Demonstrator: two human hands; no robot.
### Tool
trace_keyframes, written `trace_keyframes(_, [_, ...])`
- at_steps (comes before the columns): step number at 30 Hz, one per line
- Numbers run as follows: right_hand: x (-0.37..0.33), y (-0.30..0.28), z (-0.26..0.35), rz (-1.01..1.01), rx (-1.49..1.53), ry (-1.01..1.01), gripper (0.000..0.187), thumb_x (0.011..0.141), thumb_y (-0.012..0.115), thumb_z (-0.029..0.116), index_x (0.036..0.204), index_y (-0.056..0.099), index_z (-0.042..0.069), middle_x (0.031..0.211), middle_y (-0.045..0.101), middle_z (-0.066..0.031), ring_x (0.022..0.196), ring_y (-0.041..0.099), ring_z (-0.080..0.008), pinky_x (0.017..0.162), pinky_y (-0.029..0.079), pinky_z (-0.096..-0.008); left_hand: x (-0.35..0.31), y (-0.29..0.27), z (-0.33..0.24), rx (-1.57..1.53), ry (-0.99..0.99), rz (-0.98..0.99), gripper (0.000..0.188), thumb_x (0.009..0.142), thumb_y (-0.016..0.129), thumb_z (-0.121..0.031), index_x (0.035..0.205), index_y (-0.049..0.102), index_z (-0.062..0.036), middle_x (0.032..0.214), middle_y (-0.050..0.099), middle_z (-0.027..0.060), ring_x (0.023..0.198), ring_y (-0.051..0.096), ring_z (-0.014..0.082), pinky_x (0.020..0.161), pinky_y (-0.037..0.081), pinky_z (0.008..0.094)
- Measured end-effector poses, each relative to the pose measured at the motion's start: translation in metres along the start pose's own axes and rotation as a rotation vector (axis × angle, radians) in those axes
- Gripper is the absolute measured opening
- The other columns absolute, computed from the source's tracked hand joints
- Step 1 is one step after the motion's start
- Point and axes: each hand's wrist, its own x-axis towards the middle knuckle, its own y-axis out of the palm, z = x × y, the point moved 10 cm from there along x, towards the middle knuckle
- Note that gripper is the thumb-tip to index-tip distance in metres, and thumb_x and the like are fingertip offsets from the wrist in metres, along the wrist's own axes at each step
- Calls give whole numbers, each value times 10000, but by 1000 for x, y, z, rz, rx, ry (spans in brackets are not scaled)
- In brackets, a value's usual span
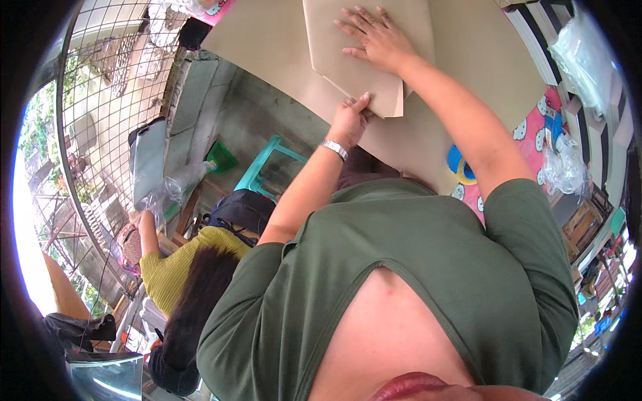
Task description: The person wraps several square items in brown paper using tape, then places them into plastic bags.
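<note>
A folded piece of brown paper lies on a larger brown sheet that spreads over the table in front of me. My right hand rests flat on the folded piece, fingers spread. At its near edge my left hand is closed, with the thumb on top and the other fingers mostly hidden below. A narrow flap stands out at the folded piece's near right corner.
Blue and yellow tape rolls sit by my right forearm, on a pink patterned cover. Crumpled clear plastic lies farther right. A turquoise stool and another person in a yellow-green top are at left, near wire mesh.
</note>
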Motion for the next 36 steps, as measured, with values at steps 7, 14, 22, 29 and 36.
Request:
trace_keyframes(7, [-9,9,-11,58,53,130,662,877,340,564,1432,171,244,1486,185,8,1350,221,-202,1109,166,-448,-27,-20,-99,1236,266,-389,513,825,622,-226,1292,450,-101,1115,584,128,903,588,274,822,456,363])
trace_keyframes(14, [-69,11,-16,-15,42,8,776,769,511,555,1423,204,270,1449,276,14,1321,283,-190,1088,201,-459,1,43,-150,2083,1128,28,635,764,637,-414,1333,411,-243,1395,367,52,1263,341,302,1061,256,462])
trace_keyframes(22, [-48,-2,-9,164,30,248,769,797,567,411,1433,156,275,1460,230,-18,1311,294,-233,1035,247,-562,15,40,-138,2188,1200,-57,689,728,643,-459,1336,392,-253,1395,360,45,1287,318,285,1061,193,525])
trace_keyframes(29, [-46,6,-5,56,-37,342,647,858,471,197,1430,176,263,1456,230,-46,1300,303,-272,1001,253,-625,19,55,-122,2441,1061,-110,728,702,675,-442,1314,378,-183,1360,357,107,1267,314,328,1016,138,626])
trace_keyframes(36, [-74,12,-44,-37,23,382,582,842,496,185,1387,294,168,1440,268,-46,1285,316,-278,1020,267,-568,31,113,-99,2418,1116,258,827,711,676,-276,1411,238,-226,1460,246,66,1350,225,254,1098,173,478])
